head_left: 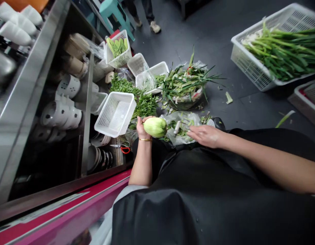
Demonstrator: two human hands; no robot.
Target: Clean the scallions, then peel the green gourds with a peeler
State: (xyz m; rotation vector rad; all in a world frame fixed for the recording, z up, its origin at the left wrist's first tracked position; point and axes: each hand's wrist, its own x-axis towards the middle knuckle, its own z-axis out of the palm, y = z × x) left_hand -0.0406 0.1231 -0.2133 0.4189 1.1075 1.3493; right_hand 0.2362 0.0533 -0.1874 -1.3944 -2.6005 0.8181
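Observation:
My left hand [144, 127] is wrapped round a pale green chayote [155, 127] from below and the left side, its ridged end facing right. In my right hand [203, 135] is a peeler [177, 127]; its metal head points left, a short way from the chayote, and my fingers hide part of the handle. Below both hands lies a clear plastic bag [186, 137] with green peelings and scraps. A white basket [116, 114] stands just left of my left hand, with leafy greens [146, 104] beside and behind it.
A heap of long green trimmings [189, 83] lies ahead. White baskets [119, 58] stand beyond, one with green vegetables. Scallions fill a big basket [259, 73] at right. A metal shelf [87, 115] holds pots at left; red-handled scissors [125, 149] lie near it. A person's shoe [155, 27] shows far off.

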